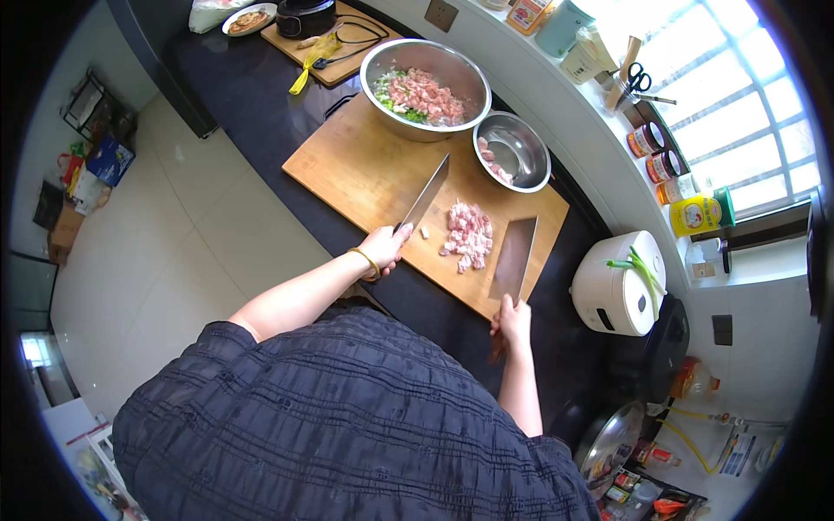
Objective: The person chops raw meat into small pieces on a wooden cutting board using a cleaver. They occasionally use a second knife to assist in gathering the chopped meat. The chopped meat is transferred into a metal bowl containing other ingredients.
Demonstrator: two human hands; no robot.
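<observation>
My left hand [385,246] is closed round the handle of a kitchen knife [426,193], its blade slanting up and to the right above the wooden cutting board [347,165]. In my right hand [512,321] is a cleaver [516,252], its broad blade by the board's right side. Between the two blades lies a small heap of diced pink meat [468,234], with one loose piece to its left. At the far side of the board, a large steel bowl [476,78] holds chopped meat and green onion. A smaller steel bowl [530,156] contains a few meat pieces.
A white rice cooker [612,286] with green onions [643,271] on its lid stands right of the board. Jars and scissors [638,78] line the windowsill. Behind are a second board [330,69], a black appliance [304,17] and a plate of food [250,19].
</observation>
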